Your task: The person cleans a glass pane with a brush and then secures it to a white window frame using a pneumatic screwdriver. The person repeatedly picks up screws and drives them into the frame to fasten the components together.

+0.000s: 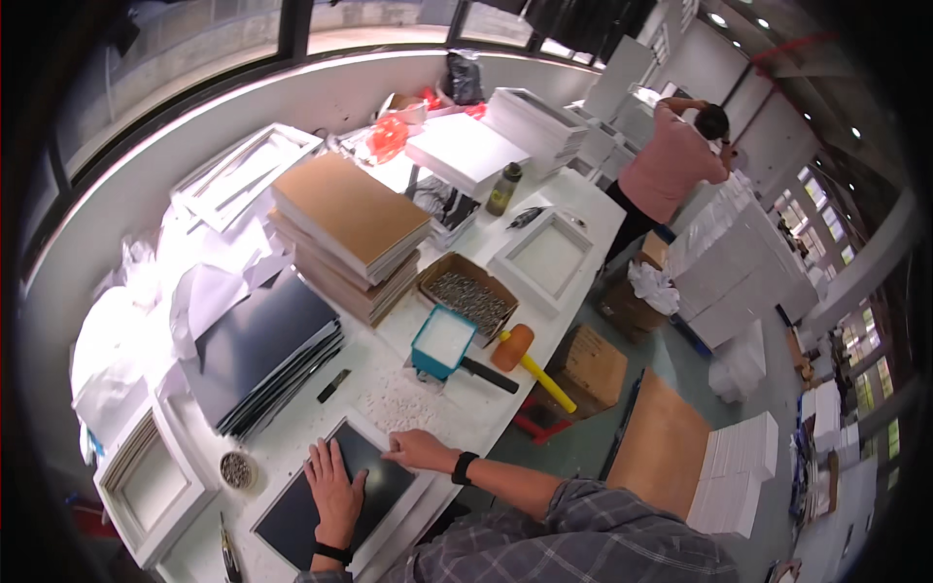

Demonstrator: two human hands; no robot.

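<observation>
A dark, glossy panel (pixel 391 478) sits inside a white frame (pixel 352 424) at the table's near edge. My left hand (pixel 333 483) lies flat on the panel, fingers stretched out. At the frame's far right corner, my right hand (pixel 424 451) is closed with its fingers curled against the edge; whatever may be in them is hidden. Beyond it are scattered white crumbs (pixel 408 396) and a black-handled tool (pixel 334 386). A small round tub of metal bits (pixel 236 470) stands left of the frame, with a yellow-and-black screwdriver (pixel 229 551) nearer me.
Dark panels (pixel 262 340) and brown boards (pixel 352 209) are stacked beyond. A blue-rimmed container (pixel 442 340), a box of metal pieces (pixel 468 297) and a yellow-handled mallet (pixel 536 367) stand right of them. White frames (pixel 155 481) lie at left. Another person (pixel 671 160) stands past the table.
</observation>
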